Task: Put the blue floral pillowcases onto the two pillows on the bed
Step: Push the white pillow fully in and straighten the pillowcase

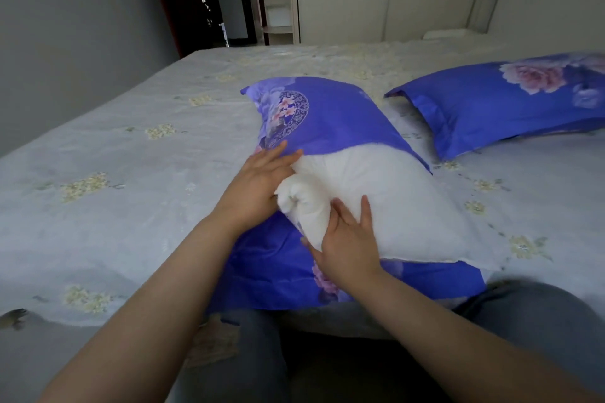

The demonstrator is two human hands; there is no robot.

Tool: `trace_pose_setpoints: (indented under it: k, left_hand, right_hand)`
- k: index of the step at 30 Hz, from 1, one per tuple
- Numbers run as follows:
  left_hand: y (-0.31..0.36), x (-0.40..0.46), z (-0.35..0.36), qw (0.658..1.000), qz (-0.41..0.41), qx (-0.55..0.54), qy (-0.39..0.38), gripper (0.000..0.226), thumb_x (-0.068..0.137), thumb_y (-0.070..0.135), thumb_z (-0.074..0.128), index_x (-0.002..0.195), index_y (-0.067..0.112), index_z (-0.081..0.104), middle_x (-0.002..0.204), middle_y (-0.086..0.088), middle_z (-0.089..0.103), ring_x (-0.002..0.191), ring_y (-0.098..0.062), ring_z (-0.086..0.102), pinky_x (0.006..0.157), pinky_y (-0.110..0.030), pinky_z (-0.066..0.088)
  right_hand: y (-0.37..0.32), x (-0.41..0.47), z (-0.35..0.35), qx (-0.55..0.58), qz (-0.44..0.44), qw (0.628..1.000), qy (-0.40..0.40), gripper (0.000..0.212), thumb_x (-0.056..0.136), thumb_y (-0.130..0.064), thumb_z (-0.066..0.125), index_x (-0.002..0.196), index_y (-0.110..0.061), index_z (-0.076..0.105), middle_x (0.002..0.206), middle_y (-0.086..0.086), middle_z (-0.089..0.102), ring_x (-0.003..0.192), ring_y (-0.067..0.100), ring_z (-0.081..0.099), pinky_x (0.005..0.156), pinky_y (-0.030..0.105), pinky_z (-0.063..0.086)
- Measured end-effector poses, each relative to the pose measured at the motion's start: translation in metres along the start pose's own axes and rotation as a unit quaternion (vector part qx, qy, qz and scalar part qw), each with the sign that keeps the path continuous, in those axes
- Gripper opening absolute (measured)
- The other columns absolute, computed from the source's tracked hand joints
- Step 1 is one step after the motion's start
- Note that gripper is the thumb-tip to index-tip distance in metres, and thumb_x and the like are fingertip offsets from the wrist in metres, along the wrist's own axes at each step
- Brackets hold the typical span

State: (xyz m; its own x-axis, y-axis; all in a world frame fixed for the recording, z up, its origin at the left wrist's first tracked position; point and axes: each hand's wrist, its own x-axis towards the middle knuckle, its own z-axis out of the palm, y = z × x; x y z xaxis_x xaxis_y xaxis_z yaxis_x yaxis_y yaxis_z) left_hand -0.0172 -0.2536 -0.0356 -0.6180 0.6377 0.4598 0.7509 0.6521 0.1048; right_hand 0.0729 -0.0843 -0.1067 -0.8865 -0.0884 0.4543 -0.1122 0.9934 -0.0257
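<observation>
Broadly, bed: the bed (137, 147) fills most of the view, spread with a pale sheet dotted with cream flower sprigs; wide bare sheet lies left of the work, a narrower strip to the right.
Bed edges: near edge runs just before the person's knees; far-left corner ends by a grey wall and a dark doorway.
Dressed pillow: a finished pillow (510, 98) in blue cloth with a pink peony lies far right, apart from the work, cut off by the frame.
Blue floral pillowcase: the blue floral pillowcase (340, 118) covers the far half of its filling; its lower layer spreads flat toward the knees, mouth gaping.
White pillow: the white pillow (393, 203) sticks out of the mouth at centre, near-left corner bunched into a roll.
Left hand: the left hand (258, 183) lies with fingers straight against the pillow's left side at the case's hem, clamping nothing.
Right hand: the right hand (347, 239) presses flat, fingers spread, beside the rolled corner.
</observation>
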Motion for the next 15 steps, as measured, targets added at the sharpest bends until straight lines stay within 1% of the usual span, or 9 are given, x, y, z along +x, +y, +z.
trace_pose_setpoints:
  k: [2, 3, 5, 7, 8, 10, 12, 14, 15]
  left_hand:
    - [0.01, 0.027, 0.007, 0.999, 0.009, -0.03, -0.022, 0.046, 0.085, 0.004, 0.053, 0.13, 0.013, 0.053, 0.149, 0.006, 0.033, 0.141, -0.011, 0.019, 0.117, -0.037, 0.018]
    - [0.016, 0.044, 0.012, 0.998, 0.002, -0.051, -0.044, 0.052, 0.087, 0.001, 0.051, 0.138, 0.012, 0.046, 0.149, 0.006, 0.03, 0.14, -0.009, 0.017, 0.117, -0.033, 0.015]
    - [0.024, 0.07, 0.023, 0.993, -0.011, -0.067, -0.097, 0.049, 0.091, 0.01, 0.045, 0.14, 0.012, 0.042, 0.147, -0.001, 0.038, 0.138, -0.017, 0.031, 0.112, -0.034, 0.024]
    - [0.031, 0.092, 0.036, 0.986, -0.033, -0.056, -0.155, 0.03, 0.094, 0.022, 0.044, 0.121, 0.012, 0.051, 0.123, -0.01, 0.059, 0.115, -0.029, 0.053, 0.089, -0.035, 0.039]
    - [0.033, 0.1, 0.04, 0.983, -0.047, -0.047, -0.174, 0.023, 0.096, 0.027, 0.045, 0.112, 0.01, 0.051, 0.112, -0.011, 0.061, 0.105, -0.03, 0.056, 0.078, -0.033, 0.039]
    - [0.038, 0.113, 0.049, 0.979, -0.067, -0.025, -0.193, 0.03, 0.096, 0.037, 0.046, 0.107, 0.01, 0.05, 0.107, -0.01, 0.061, 0.099, -0.029, 0.056, 0.071, -0.03, 0.034]
    - [0.04, 0.128, 0.058, 0.977, -0.085, 0.008, -0.196, 0.04, 0.094, 0.046, 0.048, 0.11, 0.01, 0.046, 0.107, -0.012, 0.061, 0.097, -0.031, 0.057, 0.069, -0.032, 0.035]
    - [0.037, 0.131, 0.061, 0.973, -0.114, 0.05, -0.195, 0.05, 0.09, 0.051, 0.05, 0.117, 0.009, 0.041, 0.109, -0.015, 0.06, 0.099, -0.034, 0.057, 0.069, -0.034, 0.036]
    - [0.038, 0.133, 0.066, 0.97, -0.124, 0.06, -0.199, 0.055, 0.089, 0.052, 0.051, 0.12, 0.008, 0.038, 0.112, -0.016, 0.059, 0.102, -0.035, 0.056, 0.071, -0.035, 0.037]
  right_hand:
    - [0.007, 0.003, 0.002, 0.083, 0.022, 0.995, 0.054, 0.036, 0.085, -0.04, 0.053, 0.107, -0.015, 0.066, 0.081, 0.001, 0.07, 0.083, 0.02, 0.066, 0.112, 0.04, 0.016]
    - [0.012, 0.006, -0.001, 0.136, 0.042, 0.988, 0.061, 0.032, 0.088, -0.035, 0.05, 0.108, -0.016, 0.066, 0.081, 0.003, 0.07, 0.082, 0.022, 0.066, 0.11, 0.033, 0.017]
    - [0.019, 0.009, -0.01, 0.228, 0.084, 0.969, 0.044, 0.036, 0.095, -0.034, 0.048, 0.124, -0.016, 0.06, 0.105, 0.009, 0.069, 0.102, 0.024, 0.06, 0.11, 0.026, 0.018]
    - [0.028, 0.008, -0.011, 0.29, 0.121, 0.949, 0.003, 0.048, 0.096, -0.044, 0.044, 0.136, -0.017, 0.047, 0.128, 0.006, 0.059, 0.118, 0.019, 0.05, 0.112, 0.028, 0.025]
    - [0.031, 0.007, -0.011, 0.307, 0.132, 0.942, -0.022, 0.054, 0.094, -0.049, 0.042, 0.139, -0.018, 0.041, 0.132, 0.003, 0.055, 0.121, 0.017, 0.048, 0.111, 0.029, 0.029]
    - [0.04, 0.003, -0.012, 0.332, 0.142, 0.931, -0.048, 0.058, 0.091, -0.054, 0.045, 0.138, -0.02, 0.039, 0.129, -0.002, 0.054, 0.116, 0.014, 0.05, 0.102, 0.025, 0.035]
    - [0.051, -0.005, -0.018, 0.317, 0.143, 0.938, -0.006, 0.051, 0.089, -0.056, 0.048, 0.123, -0.018, 0.051, 0.114, 0.0, 0.061, 0.106, 0.016, 0.056, 0.094, 0.023, 0.037]
    - [0.061, -0.016, -0.018, 0.213, 0.103, 0.967, 0.092, 0.051, 0.085, -0.061, 0.047, 0.108, -0.017, 0.06, 0.104, 0.0, 0.065, 0.104, 0.021, 0.057, 0.103, 0.032, 0.03]
    - [0.072, -0.025, -0.015, 0.141, 0.097, 0.978, 0.116, 0.057, 0.082, -0.067, 0.046, 0.11, -0.019, 0.061, 0.112, -0.001, 0.064, 0.111, 0.021, 0.054, 0.11, 0.04, 0.021]
